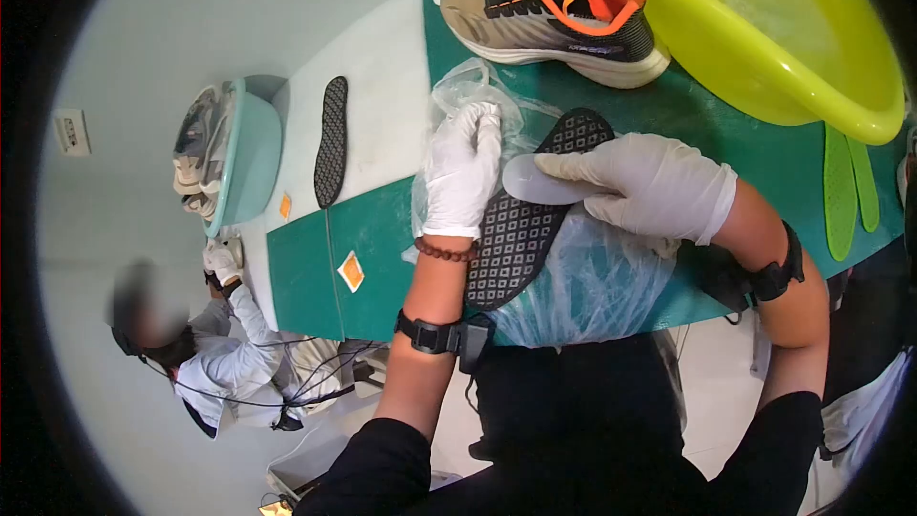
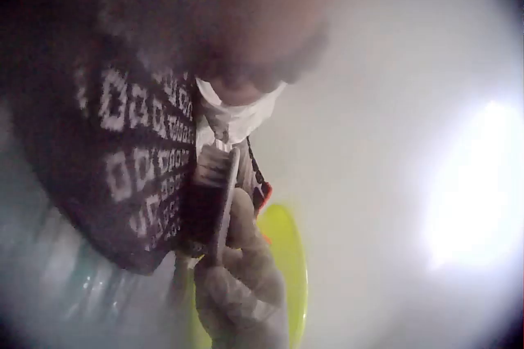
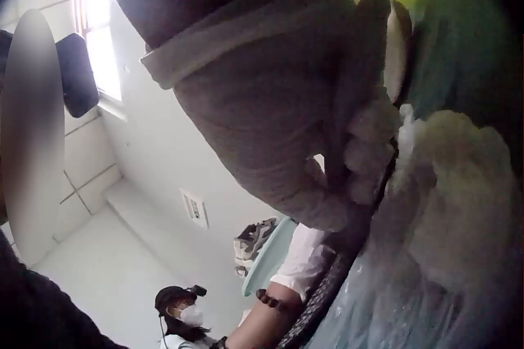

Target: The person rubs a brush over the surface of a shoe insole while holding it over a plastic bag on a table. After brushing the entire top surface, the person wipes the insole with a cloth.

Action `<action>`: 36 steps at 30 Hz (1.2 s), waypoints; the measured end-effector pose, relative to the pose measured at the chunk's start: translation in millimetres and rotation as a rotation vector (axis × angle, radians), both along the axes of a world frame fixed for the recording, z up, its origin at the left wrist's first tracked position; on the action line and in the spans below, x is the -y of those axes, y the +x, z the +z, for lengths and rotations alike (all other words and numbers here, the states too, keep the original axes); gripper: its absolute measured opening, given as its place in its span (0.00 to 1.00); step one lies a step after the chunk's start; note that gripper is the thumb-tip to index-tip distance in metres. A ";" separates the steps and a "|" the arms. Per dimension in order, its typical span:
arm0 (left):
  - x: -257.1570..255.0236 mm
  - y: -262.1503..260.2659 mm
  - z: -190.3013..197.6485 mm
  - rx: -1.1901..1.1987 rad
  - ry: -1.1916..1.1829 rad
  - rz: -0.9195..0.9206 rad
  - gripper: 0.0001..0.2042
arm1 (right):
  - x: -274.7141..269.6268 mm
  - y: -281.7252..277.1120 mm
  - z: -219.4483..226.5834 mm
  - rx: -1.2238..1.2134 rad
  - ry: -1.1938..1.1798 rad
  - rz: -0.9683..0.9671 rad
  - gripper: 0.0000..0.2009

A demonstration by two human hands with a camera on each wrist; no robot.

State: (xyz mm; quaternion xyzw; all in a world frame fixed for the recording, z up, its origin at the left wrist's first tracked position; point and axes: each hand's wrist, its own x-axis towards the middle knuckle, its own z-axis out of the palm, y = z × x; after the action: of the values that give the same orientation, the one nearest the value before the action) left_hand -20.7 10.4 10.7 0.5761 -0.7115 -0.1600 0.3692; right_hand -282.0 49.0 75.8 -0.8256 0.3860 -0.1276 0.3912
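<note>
A dark insole with a pale diamond pattern point(image 1: 516, 239) lies at a slant over crumpled clear plastic point(image 1: 602, 277); its patterned face also fills much of the left wrist view point(image 2: 147, 144). The gloved left hand point(image 1: 463, 172) grips the insole's left edge, its fingertips partly hidden. The gloved right hand point(image 1: 659, 182) holds a pale oval brush point(image 1: 544, 182) by its back, thumb on top. In the left wrist view the bristles of the brush point(image 2: 214, 171) face the insole. The right wrist view shows the right hand point(image 3: 270, 120) curled close above the insole's edge point(image 3: 315, 304).
A beige and black shoe with orange lining point(image 1: 564, 24) stands at the back, beside a yellow-green basin point(image 1: 764, 67). Green insoles point(image 1: 839, 191) lie right. Another dark insole point(image 1: 330, 143), orange-white packets point(image 1: 351, 271) and a blue basin of shoes point(image 1: 253, 153) are left, near another person point(image 1: 239, 354).
</note>
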 end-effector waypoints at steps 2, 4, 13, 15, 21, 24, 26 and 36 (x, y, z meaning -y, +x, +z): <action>-2.6 1.1 6.7 -0.064 0.152 -0.033 0.09 | 2.5 -6.1 -8.9 0.011 -0.147 -0.057 0.26; -2.3 7.1 5.5 -0.134 0.230 -0.098 0.10 | 6.6 -11.8 -10.5 0.007 -0.174 -0.102 0.25; -13.2 0.8 21.8 0.141 0.053 -0.277 0.09 | 5.7 -3.3 -21.8 0.135 -0.076 -0.321 0.25; -14.8 -3.5 20.4 0.090 0.008 -0.320 0.09 | 5.9 -2.6 -18.6 0.145 0.003 -0.389 0.26; -12.3 -2.4 27.5 0.189 0.151 -0.348 0.16 | 15.6 3.7 -31.2 0.344 0.015 -0.446 0.27; -15.2 -3.1 24.2 0.200 0.156 -0.338 0.20 | 15.4 6.4 -37.4 0.451 0.046 -0.447 0.27; -18.5 -4.5 20.0 0.256 0.005 -0.349 0.22 | 15.2 8.6 -36.4 0.492 0.057 -0.455 0.27; -4.8 -0.3 8.1 -0.167 0.223 -0.288 0.17 | 17.5 13.1 -33.5 0.624 -0.054 -0.382 0.25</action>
State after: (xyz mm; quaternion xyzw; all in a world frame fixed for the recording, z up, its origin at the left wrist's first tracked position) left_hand -21.0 15.2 18.8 0.4904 -0.7313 -0.3364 0.3340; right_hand -268.9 31.5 42.3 -0.6699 0.3919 -0.4544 0.4372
